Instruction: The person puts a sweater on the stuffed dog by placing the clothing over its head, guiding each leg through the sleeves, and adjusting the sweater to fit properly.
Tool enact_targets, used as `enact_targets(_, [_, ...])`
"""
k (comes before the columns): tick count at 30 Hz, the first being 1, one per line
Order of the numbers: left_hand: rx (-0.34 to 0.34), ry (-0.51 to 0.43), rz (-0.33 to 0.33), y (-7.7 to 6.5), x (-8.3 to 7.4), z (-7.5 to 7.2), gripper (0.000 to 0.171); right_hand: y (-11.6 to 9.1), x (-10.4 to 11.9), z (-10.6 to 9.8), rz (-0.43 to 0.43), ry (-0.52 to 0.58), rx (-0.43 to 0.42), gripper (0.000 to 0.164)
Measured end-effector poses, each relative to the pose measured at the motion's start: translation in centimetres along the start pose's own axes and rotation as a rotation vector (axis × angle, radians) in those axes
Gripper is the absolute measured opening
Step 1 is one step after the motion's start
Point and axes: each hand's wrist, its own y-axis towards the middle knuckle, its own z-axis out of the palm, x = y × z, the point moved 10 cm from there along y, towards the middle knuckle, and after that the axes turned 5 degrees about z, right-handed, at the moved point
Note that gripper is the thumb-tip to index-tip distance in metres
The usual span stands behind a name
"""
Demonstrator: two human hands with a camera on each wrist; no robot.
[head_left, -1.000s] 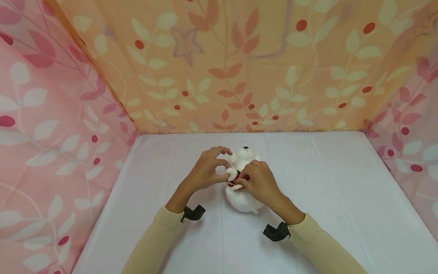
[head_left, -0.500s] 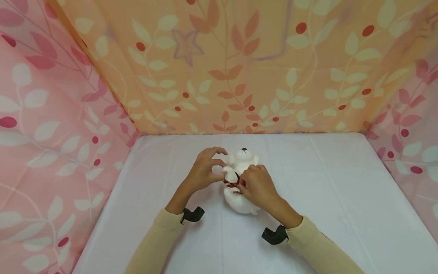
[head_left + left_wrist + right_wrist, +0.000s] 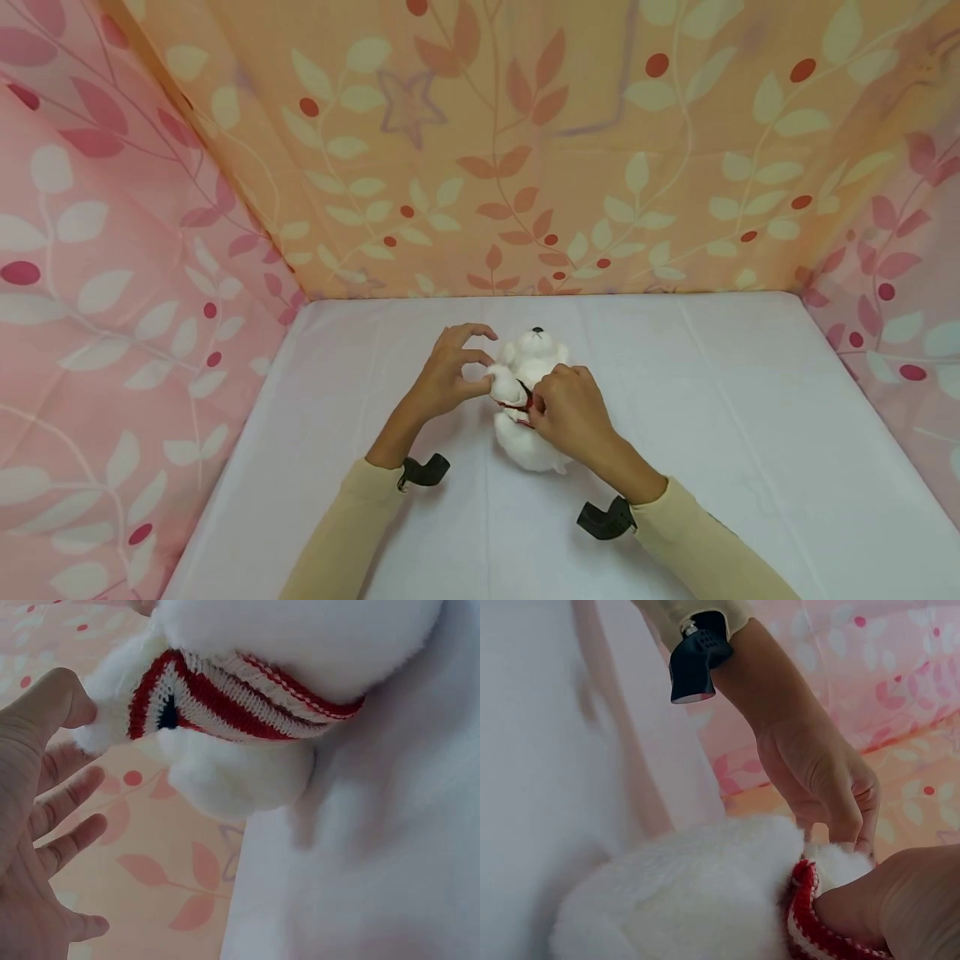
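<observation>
A white plush bear (image 3: pixel 528 450) lies on its back on the table, its dark nose toward the far side. It wears a knitted red and white striped sweater (image 3: pixel 232 697) with a dark patch. My left hand (image 3: pixel 442 377) pinches the bear's white paw (image 3: pixel 112 686) between thumb and index finger, while the other fingers spread apart. On the chest, my right hand (image 3: pixel 572 407) grips the sweater's knitted red edge (image 3: pixel 802 900) with curled fingers. Part of the sweater is hidden behind that hand.
A white cloth covers the table (image 3: pixel 735 467). Floral fabric walls rise on the left (image 3: pixel 112 350), at the back (image 3: pixel 480 167) and on the right (image 3: pixel 892 333). Black curved mounts (image 3: pixel 426 471) sit at both wrists below beige sleeves (image 3: pixel 337 525).
My right hand has shifted slightly toward me with the sweater's edge. More of the bear's white arm shows beside the knit. The left hand stays nearly still at the paw.
</observation>
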Motion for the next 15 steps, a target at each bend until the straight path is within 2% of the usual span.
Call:
enact_targets(4, [0.007,-0.048,-0.001,-0.2,0.6,0.1,0.004,-0.2,-0.9,0.1,0.052,0.036,-0.005,0.033])
enact_targets(8, [0.019,-0.089,0.008,-0.1,1.0,0.1,0.004,-0.4,-1.3,0.2,0.065,0.066,-0.016,0.034])
enact_targets(15, [0.080,-0.140,-0.007,0.5,0.3,0.9,0.007,-0.4,-1.3,-0.1,0.047,0.110,-0.053,0.029])
